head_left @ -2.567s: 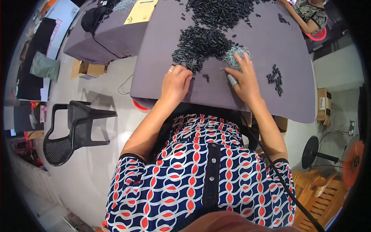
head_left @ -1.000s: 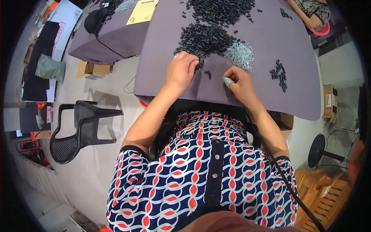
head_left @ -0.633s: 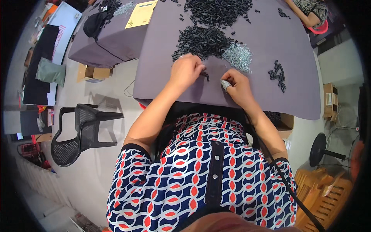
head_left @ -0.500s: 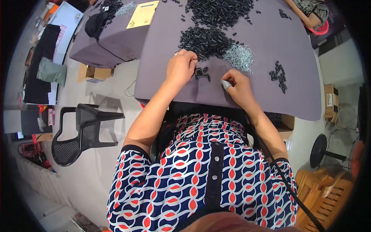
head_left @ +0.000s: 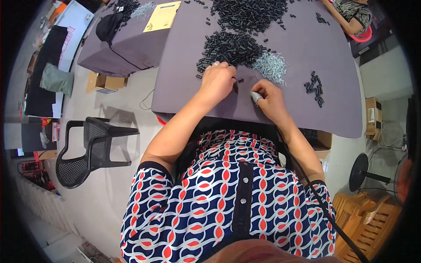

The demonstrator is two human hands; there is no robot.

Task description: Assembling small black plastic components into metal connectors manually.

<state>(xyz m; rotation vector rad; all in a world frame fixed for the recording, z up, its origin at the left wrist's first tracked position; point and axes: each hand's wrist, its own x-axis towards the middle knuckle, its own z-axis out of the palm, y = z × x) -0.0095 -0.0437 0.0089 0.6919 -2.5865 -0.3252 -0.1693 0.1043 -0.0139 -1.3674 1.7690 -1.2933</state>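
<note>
Heaps of loose pieces take up much of what lies before you: a near pile of short black pieces [head_left: 230,50], a larger black pile [head_left: 250,14] beyond it, and a pile of thin silvery pieces [head_left: 270,68] at the near pile's right side. Judging by these, much is left; the small group of black pieces [head_left: 314,89] set apart to the right may be what is done, though the detail is too small to tell whether they differ.

Your left hand [head_left: 218,81] is half curled at the near edge of the black pile, fingertips down; whether it grips anything cannot be seen. Your right hand [head_left: 270,97], with a silvery thumb cover [head_left: 255,96], has thumb and fingers drawn close together below the silvery pile; what lies between them, if anything, is hidden.

Greyish-purple cloth drapes your counter [head_left: 335,107]. Leftward, a second draped counter [head_left: 131,50] bears a yellow envelope [head_left: 161,17], and a black plastic chair [head_left: 73,171] stands on pale floor. Rightward are a co-worker [head_left: 356,19], a black fan [head_left: 358,172] and a slatted wooden chair [head_left: 357,228].
</note>
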